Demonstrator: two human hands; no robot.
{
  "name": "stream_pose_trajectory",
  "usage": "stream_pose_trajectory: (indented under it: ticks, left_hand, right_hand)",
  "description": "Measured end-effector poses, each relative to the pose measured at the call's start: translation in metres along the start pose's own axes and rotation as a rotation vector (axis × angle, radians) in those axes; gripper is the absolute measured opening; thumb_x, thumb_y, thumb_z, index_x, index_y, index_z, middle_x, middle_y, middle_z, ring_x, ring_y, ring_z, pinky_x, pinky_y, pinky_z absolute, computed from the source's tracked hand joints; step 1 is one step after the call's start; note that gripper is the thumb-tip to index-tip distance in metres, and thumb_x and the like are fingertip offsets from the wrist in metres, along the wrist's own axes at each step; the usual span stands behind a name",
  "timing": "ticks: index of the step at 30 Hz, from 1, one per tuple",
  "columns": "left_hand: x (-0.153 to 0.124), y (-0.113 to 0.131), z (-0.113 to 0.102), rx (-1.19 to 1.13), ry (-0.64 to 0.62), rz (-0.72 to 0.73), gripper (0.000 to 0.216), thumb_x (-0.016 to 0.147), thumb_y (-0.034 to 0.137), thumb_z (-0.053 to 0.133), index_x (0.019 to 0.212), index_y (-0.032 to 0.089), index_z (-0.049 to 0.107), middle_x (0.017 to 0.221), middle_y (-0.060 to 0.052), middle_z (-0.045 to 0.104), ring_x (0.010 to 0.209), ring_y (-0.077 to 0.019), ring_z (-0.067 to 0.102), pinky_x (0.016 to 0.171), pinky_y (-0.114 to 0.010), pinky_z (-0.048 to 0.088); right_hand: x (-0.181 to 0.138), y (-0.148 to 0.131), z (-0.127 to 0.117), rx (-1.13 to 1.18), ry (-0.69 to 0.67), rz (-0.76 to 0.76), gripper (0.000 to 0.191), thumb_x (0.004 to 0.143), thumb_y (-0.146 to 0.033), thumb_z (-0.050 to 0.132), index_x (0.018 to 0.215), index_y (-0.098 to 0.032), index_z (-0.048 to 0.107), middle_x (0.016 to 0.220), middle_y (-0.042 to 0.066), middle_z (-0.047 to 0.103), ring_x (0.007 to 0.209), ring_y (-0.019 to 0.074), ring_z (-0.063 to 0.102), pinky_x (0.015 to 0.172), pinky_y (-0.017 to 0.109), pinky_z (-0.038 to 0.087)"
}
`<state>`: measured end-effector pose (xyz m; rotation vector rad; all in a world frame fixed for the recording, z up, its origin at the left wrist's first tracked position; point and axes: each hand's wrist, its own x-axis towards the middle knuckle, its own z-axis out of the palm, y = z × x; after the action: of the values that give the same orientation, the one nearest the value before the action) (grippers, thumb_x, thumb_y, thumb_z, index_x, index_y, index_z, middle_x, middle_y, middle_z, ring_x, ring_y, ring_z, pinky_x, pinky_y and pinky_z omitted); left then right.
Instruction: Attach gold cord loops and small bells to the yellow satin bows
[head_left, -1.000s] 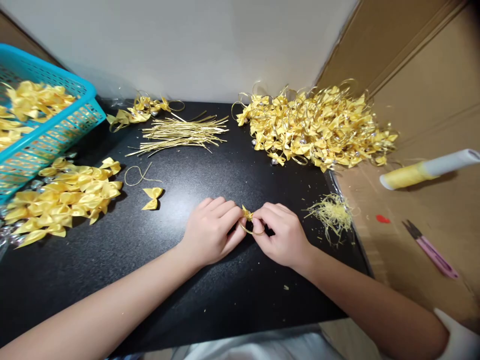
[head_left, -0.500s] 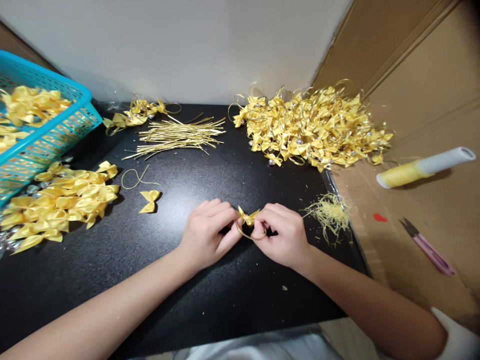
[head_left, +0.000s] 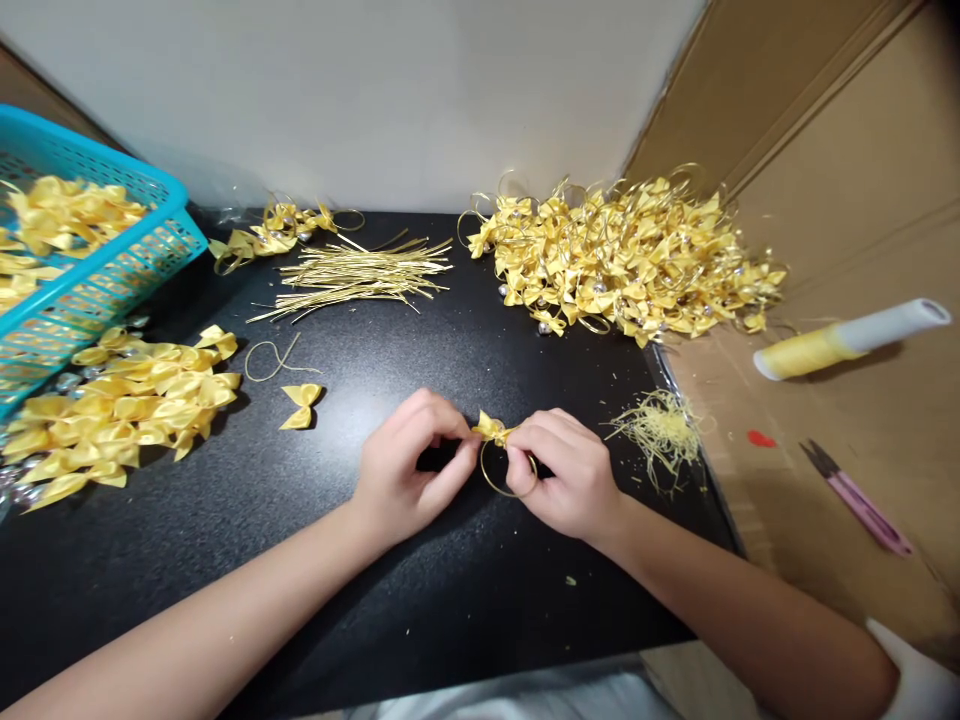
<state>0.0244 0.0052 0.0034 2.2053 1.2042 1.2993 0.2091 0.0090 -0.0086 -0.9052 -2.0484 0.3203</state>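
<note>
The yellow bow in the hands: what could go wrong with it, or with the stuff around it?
The yellow bow might slip, as the right hand seems to pinch just its end. The thin gold loop might bend, since that hand is right against it. Loops in the big pile could tangle, being heaped together.

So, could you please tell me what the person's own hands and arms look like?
The left hand and right hand are bare, with no gloves, rings or watch showing. Both forearms are uncovered. Farther up on the right, a white sleeve shows; no sleeve is in view on the left.
</note>
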Motion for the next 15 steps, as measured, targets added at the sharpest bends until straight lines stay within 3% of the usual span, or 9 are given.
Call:
stream_pose_trajectory:
  ticks: [5,15]
  left_hand:
    - [-0.0003,0.0027,-0.0005,0.023,-0.021,0.034,0.01,0.08,0.009,0.066,0.084,0.018,0.065,0.068,0.002,0.059,0.058,-0.0082,0.053,0.053,-0.021,0.045]
    - [-0.0015,0.0005,0.0004,-0.002,-0.038,-0.016,0.005,0.081,0.016,0.07,0.085,0.017,0.068,0.062,0.003,0.055,0.054,-0.0078,0.05,0.051,-0.02,0.042]
  right_hand:
    - [0.0024,-0.0005,-0.0011,-0.031,0.026,-0.054,0.016,0.086,-0.01,0.051,0.074,-0.019,0.057,0.066,0.002,0.063,0.061,0.0132,0.057,0.062,0.028,0.047]
    - [0.0,-0.0012,-0.0005,-0.103,-0.056,-0.1,0.021,0.086,-0.009,0.05,0.069,-0.019,0.056,0.064,0.001,0.061,0.06,0.0136,0.056,0.061,0.029,0.044]
